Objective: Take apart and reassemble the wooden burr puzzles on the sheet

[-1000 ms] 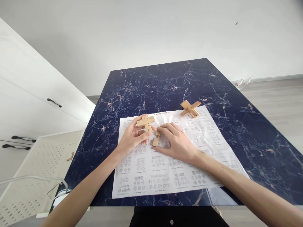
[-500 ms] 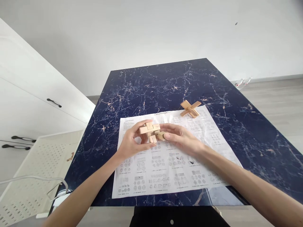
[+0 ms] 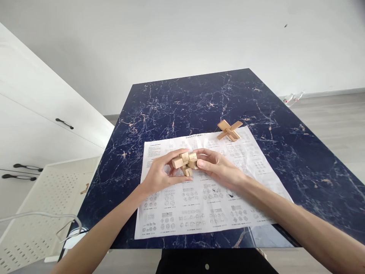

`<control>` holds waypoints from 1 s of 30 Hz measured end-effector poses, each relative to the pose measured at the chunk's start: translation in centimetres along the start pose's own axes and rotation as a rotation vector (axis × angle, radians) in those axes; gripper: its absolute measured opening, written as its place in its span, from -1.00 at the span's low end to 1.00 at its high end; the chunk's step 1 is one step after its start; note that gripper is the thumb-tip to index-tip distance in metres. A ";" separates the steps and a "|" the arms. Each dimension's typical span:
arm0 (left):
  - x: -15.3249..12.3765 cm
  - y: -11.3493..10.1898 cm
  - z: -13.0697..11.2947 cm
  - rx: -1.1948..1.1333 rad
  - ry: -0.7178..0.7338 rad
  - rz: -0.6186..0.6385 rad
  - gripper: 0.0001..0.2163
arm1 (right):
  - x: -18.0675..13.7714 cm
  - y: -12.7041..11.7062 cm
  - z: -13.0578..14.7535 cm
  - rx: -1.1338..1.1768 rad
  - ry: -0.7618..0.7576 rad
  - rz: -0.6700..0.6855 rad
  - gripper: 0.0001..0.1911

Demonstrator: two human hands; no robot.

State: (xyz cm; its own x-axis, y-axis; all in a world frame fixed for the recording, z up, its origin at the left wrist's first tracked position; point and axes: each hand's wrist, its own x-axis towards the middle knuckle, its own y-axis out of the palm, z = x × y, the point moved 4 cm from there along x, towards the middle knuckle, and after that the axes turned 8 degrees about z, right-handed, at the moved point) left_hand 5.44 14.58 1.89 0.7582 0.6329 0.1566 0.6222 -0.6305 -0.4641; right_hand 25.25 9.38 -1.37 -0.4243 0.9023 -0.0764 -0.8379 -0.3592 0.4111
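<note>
Between my two hands is a wooden burr puzzle (image 3: 185,161), made of several interlocking pale blocks, held just above a printed sheet. My left hand (image 3: 159,169) curls round its left side, with the thumb under the front block and the fingers along the back. From the right, my right hand (image 3: 218,165) pinches a block on the puzzle's right side between thumb and fingers. The instruction sheet (image 3: 188,224), full of small diagrams, lies beneath both hands. Parts of the puzzle are hidden behind my fingers.
A second wooden puzzle (image 3: 229,130), cross-shaped, sits at the sheet's upper right edge. The dark blue marbled table (image 3: 182,106) reaches back to a white wall. On the left are a white cabinet (image 3: 34,99) and a perforated cream surface (image 3: 34,213) with a white cable (image 3: 42,215).
The puzzle has been turned in my left hand and its blocks now sit closer together. My left hand has shifted slightly to the right; my right hand has barely moved.
</note>
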 end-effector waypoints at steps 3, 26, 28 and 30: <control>0.0 0.2 -0.2 0.132 0.057 0.015 -0.30 | -0.2 0.4 0.4 -0.081 0.020 0.022 -0.39; 0.2 0.1 -1.0 0.016 0.153 0.048 -0.32 | -0.8 1.3 1.7 -0.742 -0.134 0.029 -0.43; 0.1 0.1 -1.3 0.079 0.205 0.036 -0.31 | -0.9 1.4 1.4 -0.617 -0.037 0.107 -0.37; 0.0 0.1 -1.5 0.123 0.254 0.026 -0.29 | -1.0 1.4 1.3 -0.514 0.017 0.157 -0.33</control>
State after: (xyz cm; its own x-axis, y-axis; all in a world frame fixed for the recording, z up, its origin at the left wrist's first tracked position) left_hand 5.80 13.78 3.16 0.8077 0.4747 0.3497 0.5855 -0.5761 -0.5703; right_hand 24.93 8.30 0.47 -0.5600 0.8258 -0.0666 -0.8222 -0.5638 -0.0784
